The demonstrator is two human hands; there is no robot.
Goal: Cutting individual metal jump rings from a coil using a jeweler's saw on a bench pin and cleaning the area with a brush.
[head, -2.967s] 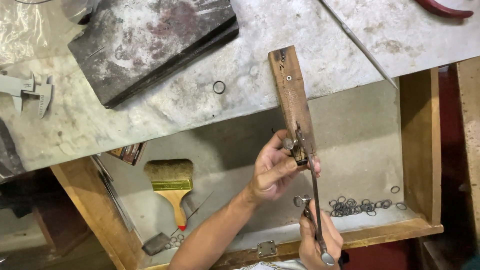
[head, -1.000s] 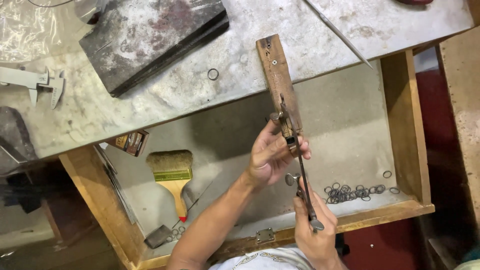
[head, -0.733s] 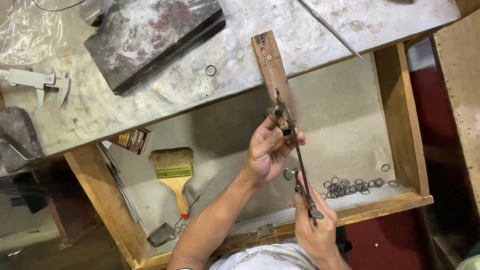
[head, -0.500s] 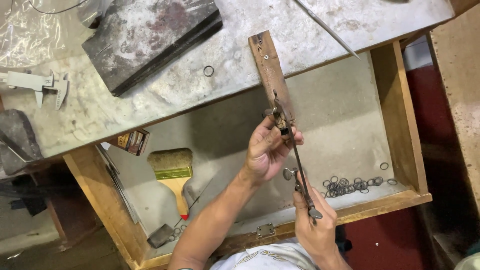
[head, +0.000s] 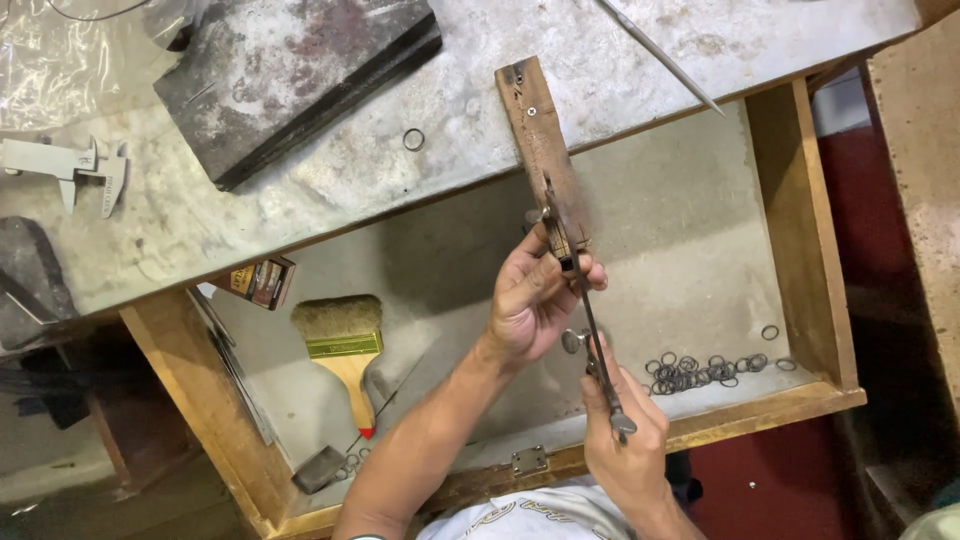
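My left hand (head: 535,300): grip pinching small piece against brown wooden bench peg (head: 545,150). My right hand (head: 625,430): grip closed around thin metal saw frame (head: 592,345).

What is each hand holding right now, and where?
Right hand grips the thin saw at its handle end; left hand pinches something small against the wooden peg.
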